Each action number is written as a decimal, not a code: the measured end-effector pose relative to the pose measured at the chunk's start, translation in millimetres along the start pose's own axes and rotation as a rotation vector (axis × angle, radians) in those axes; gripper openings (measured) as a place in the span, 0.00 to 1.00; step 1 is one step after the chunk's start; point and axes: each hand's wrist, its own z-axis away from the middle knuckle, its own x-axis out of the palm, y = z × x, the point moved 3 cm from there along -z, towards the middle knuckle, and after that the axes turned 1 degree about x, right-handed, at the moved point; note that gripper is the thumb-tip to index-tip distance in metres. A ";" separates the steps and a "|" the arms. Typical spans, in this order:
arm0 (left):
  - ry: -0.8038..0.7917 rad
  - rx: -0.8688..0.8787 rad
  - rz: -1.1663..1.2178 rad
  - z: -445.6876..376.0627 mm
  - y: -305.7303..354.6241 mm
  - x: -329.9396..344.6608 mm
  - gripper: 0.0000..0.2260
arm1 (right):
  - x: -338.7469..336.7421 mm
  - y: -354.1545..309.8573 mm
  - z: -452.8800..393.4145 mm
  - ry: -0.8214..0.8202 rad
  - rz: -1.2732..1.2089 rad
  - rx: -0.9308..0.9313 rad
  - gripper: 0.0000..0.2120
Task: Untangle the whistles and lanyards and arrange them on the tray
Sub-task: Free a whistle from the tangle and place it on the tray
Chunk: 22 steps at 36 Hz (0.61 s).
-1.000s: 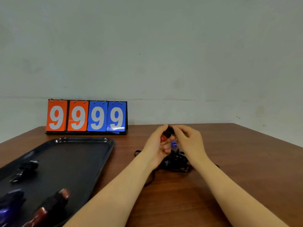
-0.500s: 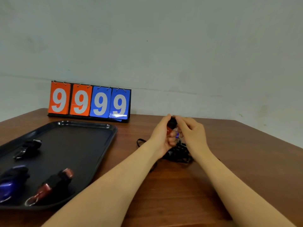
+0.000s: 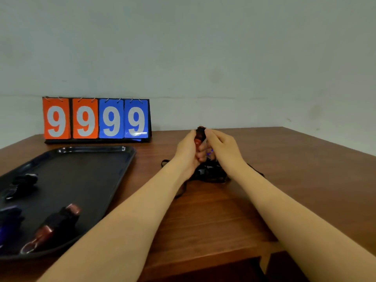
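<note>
A brown wooden table with a visible plank grain [image 3: 223,216] fills the lower part of the view, its far edge meeting a plain pale grey-white wall [image 3: 203,47] that carries a few faint marks. At the back left of the table stands a black flip scoreboard with two orange and two blue cards, each showing a white 9 [image 3: 96,119]. In front of it, on the left side, lies a black rectangular plastic tray with a raised glossy rim [image 3: 126,159]. The tray holds three bundles: a black whistle with its cord gathered [image 3: 22,183] towards the far left, a blue whistle wrapped in dark cord [image 3: 8,220] at the left edge (partly cut off by the frame), and a dark red whistle with black lanyard wound round it [image 3: 55,222] nearest the person. Right of the tray, well apart from it, a tangled heap of black lanyard cords [image 3: 211,173] rests on the wood, with loops trailing out to either side. Above that heap the person's left hand [image 3: 188,153] curls its fingers round a red and black whistle [image 3: 200,136], raised off the table. The right hand [image 3: 222,148] meets it from the other side, fingertips pinching the top of the same whistle, while a small blue piece [image 3: 209,152] shows between the two hands (too blurred to tell what it is).
</note>
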 end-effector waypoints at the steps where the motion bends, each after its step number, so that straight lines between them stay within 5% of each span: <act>1: 0.008 0.001 -0.013 -0.9 -0.1 -0.4 0.18 | 0.7 -0.4 -0.1 -0.019 -0.012 -0.008 0.11; 12: -0.006 0.052 -0.174 3.8 -5.0 3.4 0.22 | -5.8 0.4 0.3 0.151 -0.022 -0.031 0.12; 17: 0.120 0.230 -0.596 10.4 2.6 5.9 0.17 | -20.7 -12.1 4.6 0.423 -0.151 -0.132 0.13; 22: 0.290 0.303 -0.564 19.8 15.2 -0.9 0.15 | -17.4 -10.4 16.8 0.375 -0.148 -0.022 0.13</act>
